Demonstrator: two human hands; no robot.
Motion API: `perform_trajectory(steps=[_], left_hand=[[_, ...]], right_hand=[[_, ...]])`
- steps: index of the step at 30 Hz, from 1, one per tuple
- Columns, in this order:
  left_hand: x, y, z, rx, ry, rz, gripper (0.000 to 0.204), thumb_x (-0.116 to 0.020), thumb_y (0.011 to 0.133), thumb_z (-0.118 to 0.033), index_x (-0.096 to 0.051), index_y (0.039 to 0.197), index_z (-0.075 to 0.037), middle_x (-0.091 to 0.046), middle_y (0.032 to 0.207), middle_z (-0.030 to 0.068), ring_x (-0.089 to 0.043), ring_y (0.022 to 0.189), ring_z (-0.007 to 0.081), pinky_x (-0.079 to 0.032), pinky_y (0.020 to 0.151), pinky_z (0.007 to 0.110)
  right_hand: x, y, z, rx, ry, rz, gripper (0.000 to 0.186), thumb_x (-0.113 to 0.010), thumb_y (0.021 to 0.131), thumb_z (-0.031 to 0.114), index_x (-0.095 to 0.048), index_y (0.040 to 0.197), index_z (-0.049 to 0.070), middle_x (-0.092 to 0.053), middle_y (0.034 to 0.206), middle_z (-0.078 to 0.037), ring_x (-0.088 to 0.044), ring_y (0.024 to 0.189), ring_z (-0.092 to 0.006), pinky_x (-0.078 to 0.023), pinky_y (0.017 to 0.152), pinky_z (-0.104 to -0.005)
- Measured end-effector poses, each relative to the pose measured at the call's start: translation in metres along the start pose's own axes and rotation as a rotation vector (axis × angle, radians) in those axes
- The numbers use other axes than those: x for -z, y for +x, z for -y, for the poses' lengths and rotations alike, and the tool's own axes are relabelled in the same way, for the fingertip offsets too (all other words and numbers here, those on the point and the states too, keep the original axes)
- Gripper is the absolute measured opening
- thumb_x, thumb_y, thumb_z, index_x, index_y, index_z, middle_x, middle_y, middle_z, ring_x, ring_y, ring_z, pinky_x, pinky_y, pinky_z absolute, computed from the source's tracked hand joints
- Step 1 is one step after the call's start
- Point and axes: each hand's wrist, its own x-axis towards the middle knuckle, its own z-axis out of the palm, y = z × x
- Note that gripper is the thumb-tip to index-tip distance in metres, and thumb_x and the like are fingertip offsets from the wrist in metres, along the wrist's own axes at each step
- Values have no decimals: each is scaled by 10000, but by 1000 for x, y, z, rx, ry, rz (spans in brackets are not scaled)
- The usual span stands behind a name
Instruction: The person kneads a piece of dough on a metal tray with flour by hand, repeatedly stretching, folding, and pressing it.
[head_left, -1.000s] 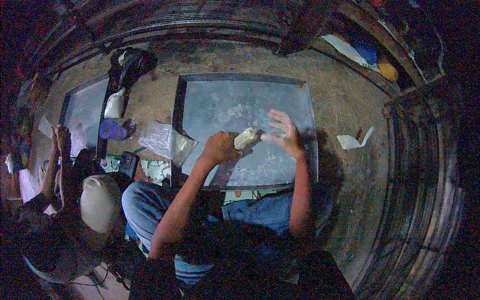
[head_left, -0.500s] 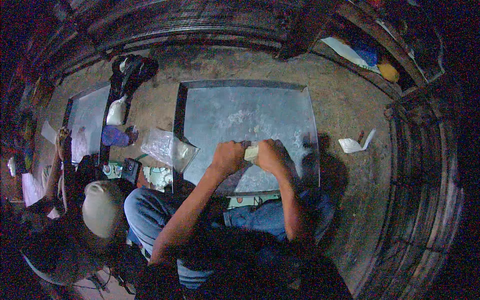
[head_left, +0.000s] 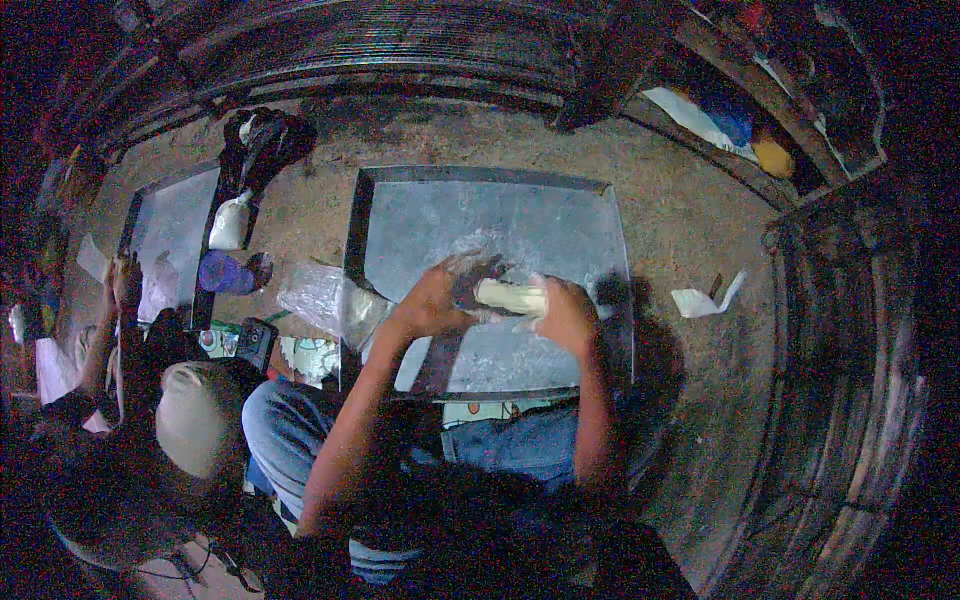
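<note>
A pale, folded piece of dough (head_left: 512,297) lies crosswise between my two hands, over a grey metal tray (head_left: 430,215) dusted with white powder. My right hand (head_left: 568,315) is closed round the dough's right end. At the other end is my left hand (head_left: 438,298), its fingers and thumb spread apart about the dough's tip. Whether the left fingers touch the dough is hard to tell in the dim, grainy picture.
Left of the tray lie a clear plastic bag (head_left: 312,297), a purple-blue bundle (head_left: 227,271) and a white bag (head_left: 231,222). A co-worker's hands (head_left: 123,280) are by a second tray (head_left: 175,215). White paper (head_left: 700,302) rests on the floor at right.
My hands, earlier closed tightly together round the dough, have moved apart. More of the dough now shows, stretched out sideways, and my left fingers have opened.
</note>
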Motion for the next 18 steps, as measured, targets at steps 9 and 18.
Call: perform_trajectory(steps=[9, 18], left_hand=[[-34, -8, 13, 329, -99, 242, 515, -862, 605, -227, -671, 1024, 4, -711, 939, 177, -683, 850, 300, -525, 817, 399], [-10, -6, -11, 358, 126, 182, 342, -779, 711, -232, -697, 976, -32, -696, 891, 202, -672, 812, 381, -542, 729, 416]], right_hand=[[0, 2, 39, 198, 123, 88, 475, -711, 675, 39, -635, 1144, 62, -627, 1163, -117, -611, 1090, -301, -487, 931, -369], [34, -2, 18, 161, 595, -48, 951, -830, 607, -18, -349, 1422, 82, -395, 1493, -101, -430, 1343, -256, -425, 1054, -426]])
